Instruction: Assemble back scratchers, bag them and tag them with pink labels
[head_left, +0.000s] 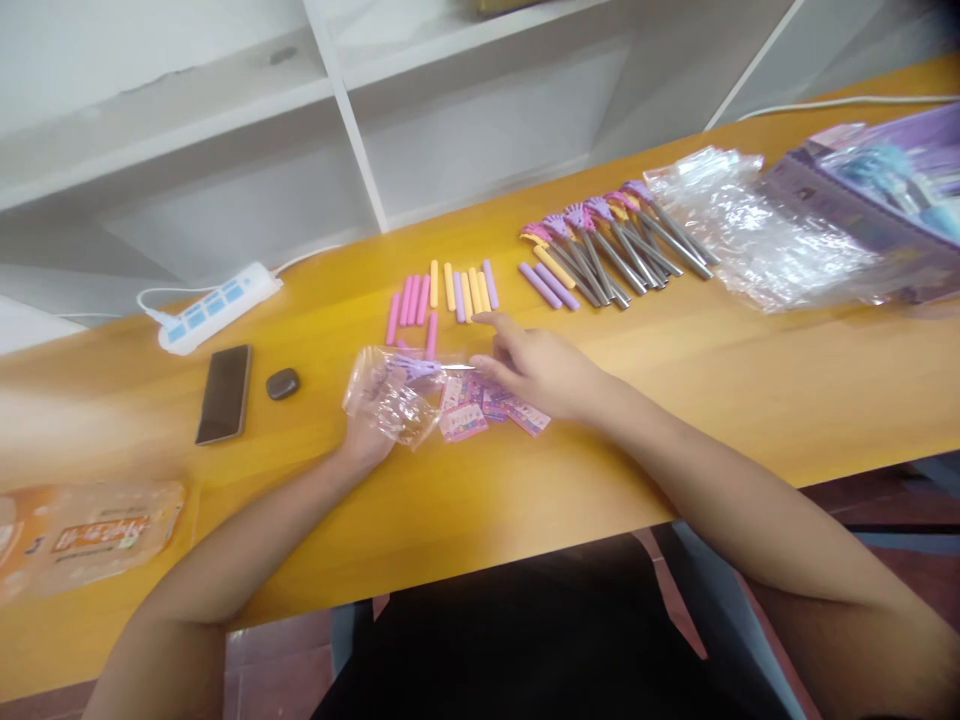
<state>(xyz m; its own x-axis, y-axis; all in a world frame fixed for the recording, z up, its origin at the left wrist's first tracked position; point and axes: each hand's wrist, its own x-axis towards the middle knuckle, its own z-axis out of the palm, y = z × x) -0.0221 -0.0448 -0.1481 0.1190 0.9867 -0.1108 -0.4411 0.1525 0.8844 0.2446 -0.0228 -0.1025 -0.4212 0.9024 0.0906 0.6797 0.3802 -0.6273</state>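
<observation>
My left hand [369,425] is closed around a crinkled clear plastic bag [405,412], which partly hides its fingers. At the bag's upper edge is a purple claw-shaped head [417,368] on a thin metal rod [456,367], like a small back scratcher. Whether it lies inside the bag or on top, I cannot tell. My right hand [529,368] has thumb and index finger apart. Its thumb is at the rod's end, and the index fingertip is by the lower end of a yellow stick [466,298]. Small printed pink cards [463,422] lie below, between the hands.
Pink sticks [406,300] and purple sticks [540,285] lie beyond the hands. Several claw-headed metal rods [630,250] are piled at right, beside clear bags [757,230] and a purple package [862,215]. At left are a power strip [217,305], phone [223,393], black case [283,384] and orange-printed package [97,530].
</observation>
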